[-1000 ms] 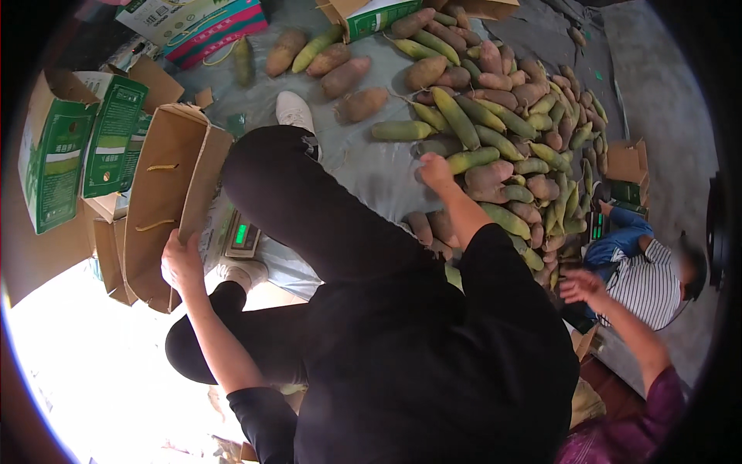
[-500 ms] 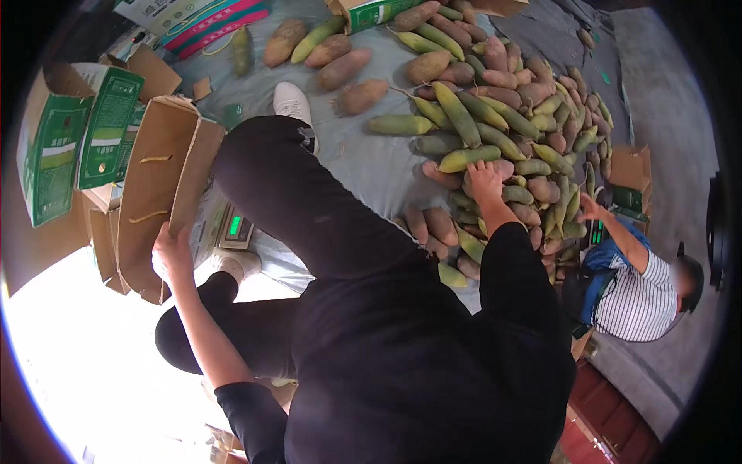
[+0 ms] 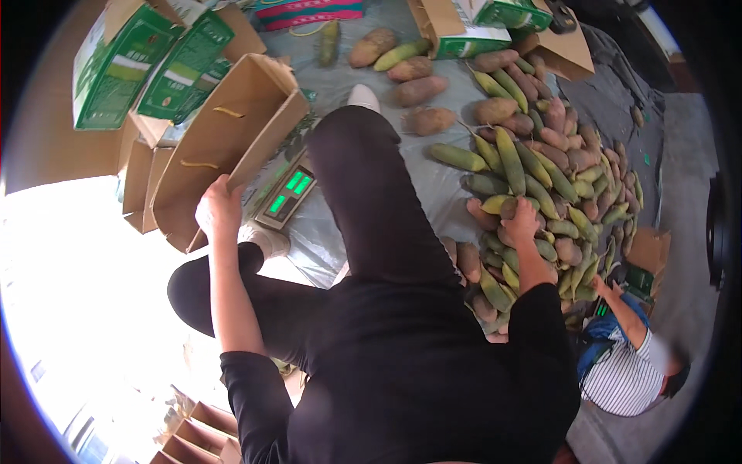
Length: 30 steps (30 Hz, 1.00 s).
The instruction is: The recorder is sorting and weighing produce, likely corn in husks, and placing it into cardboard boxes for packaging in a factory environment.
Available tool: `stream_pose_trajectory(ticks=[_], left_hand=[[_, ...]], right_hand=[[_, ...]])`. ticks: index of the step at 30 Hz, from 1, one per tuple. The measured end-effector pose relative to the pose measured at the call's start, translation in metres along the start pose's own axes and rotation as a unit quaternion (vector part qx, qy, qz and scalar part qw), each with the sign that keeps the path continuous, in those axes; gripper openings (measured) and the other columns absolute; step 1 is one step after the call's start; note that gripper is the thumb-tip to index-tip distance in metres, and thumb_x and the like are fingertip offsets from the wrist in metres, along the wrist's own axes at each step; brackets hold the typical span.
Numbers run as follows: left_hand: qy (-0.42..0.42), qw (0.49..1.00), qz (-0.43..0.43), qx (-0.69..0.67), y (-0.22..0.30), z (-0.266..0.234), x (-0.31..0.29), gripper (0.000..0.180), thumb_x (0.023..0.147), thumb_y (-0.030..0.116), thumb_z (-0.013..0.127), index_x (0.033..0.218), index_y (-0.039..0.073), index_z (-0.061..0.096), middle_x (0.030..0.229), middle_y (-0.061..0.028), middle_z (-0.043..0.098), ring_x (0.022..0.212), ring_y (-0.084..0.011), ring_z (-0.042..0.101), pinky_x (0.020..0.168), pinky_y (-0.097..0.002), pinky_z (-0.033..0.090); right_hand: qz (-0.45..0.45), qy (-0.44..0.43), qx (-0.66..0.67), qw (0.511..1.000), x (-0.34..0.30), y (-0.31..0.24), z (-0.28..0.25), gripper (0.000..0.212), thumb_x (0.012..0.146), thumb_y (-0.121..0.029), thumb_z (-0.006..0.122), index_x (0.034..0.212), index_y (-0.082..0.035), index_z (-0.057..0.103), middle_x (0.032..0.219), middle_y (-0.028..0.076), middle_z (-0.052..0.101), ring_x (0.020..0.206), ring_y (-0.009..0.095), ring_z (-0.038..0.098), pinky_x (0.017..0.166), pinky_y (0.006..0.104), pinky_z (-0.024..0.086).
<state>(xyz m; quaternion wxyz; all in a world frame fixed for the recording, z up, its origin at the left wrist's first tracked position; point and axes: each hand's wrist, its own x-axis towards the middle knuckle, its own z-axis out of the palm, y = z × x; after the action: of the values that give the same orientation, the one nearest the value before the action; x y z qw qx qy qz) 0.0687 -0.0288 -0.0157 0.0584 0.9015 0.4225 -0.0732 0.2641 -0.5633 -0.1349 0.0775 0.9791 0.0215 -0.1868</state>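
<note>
My left hand [image 3: 219, 207] grips the lower rim of an open cardboard box [image 3: 232, 138] with yellow cord handles. The box stands tilted, and no contents show in the part of its inside I can see. Beside it, partly covered, is a digital scale [image 3: 284, 195] with lit green displays. At the right, my right hand [image 3: 522, 220] is closed around a stubby root [image 3: 508, 207] with a dull greenish-brown end, low over the pile. Around that hand lie long green radishes [image 3: 510, 161] and pinkish-brown roots [image 3: 566, 160], heaped together.
Green printed cartons [image 3: 127, 69] stand at the far left, and another open carton [image 3: 456, 31] lies at the back. A co-worker in a striped shirt [image 3: 622, 379] reaches toward the pile's right edge. Box dividers [image 3: 201, 437] sit at the lower left. Loose roots [image 3: 421, 91] lie on the grey sheet.
The view has swung, so the scene sits farther right. My right hand, earlier resting on the pile with fingers spread, is now closed on a root. My left hand keeps its hold on the box.
</note>
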Motion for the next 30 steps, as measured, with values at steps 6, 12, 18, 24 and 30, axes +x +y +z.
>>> stream_pose_trajectory(ticks=[6,12,18,24,30], left_hand=[[0.020,1.000,0.023,-0.005,0.004,-0.003,-0.003,0.028,0.076,0.024,0.065,0.101,0.012,0.060,0.091,-0.0119,0.064,0.085,-0.0302,0.062,0.071,-0.0405,0.049],[0.046,0.998,0.043,-0.017,0.004,0.004,-0.007,0.016,0.076,0.021,0.064,0.086,0.010,0.059,0.083,-0.0105,0.062,0.081,-0.0306,0.062,0.068,-0.0415,0.049],[0.085,0.995,0.056,-0.022,-0.001,0.009,-0.011,0.005,0.075,0.012,0.057,0.078,0.008,0.058,0.078,-0.0084,0.062,0.080,-0.0275,0.062,0.065,-0.0401,0.050],[0.104,0.992,0.061,-0.022,-0.010,0.007,-0.013,0.003,0.074,0.011,0.058,0.075,0.009,0.056,0.075,-0.0075,0.061,0.076,-0.0269,0.062,0.063,-0.0393,0.050],[0.063,0.996,0.052,-0.048,-0.004,0.007,-0.010,0.015,0.075,0.021,0.063,0.082,0.009,0.059,0.082,-0.0093,0.062,0.082,-0.0298,0.061,0.067,-0.0425,0.048]], right_hand=[[0.012,0.007,0.479,0.878,0.031,-0.009,-0.013,0.075,0.065,-0.008,0.078,0.126,0.005,0.037,0.117,0.014,0.050,0.105,0.023,0.051,0.091,0.0341,0.042],[-0.150,0.019,0.674,0.723,0.029,-0.116,-0.116,0.066,0.072,-0.001,0.070,0.128,0.003,0.036,0.119,0.011,0.049,0.108,0.019,0.049,0.093,0.0301,0.040],[-0.387,-0.014,0.674,0.629,-0.011,-0.236,-0.252,0.064,0.071,0.003,0.068,0.128,0.001,0.038,0.121,0.011,0.048,0.111,0.019,0.049,0.095,0.0319,0.039],[-0.516,-0.114,0.623,0.577,-0.046,-0.355,-0.297,0.061,0.066,-0.001,0.075,0.120,-0.002,0.046,0.110,0.009,0.055,0.100,0.017,0.055,0.084,0.0297,0.048],[-0.633,-0.008,0.391,0.668,-0.050,-0.464,-0.239,0.067,0.054,-0.028,0.080,0.109,0.000,0.054,0.103,0.017,0.058,0.096,0.027,0.057,0.082,0.0346,0.047]])
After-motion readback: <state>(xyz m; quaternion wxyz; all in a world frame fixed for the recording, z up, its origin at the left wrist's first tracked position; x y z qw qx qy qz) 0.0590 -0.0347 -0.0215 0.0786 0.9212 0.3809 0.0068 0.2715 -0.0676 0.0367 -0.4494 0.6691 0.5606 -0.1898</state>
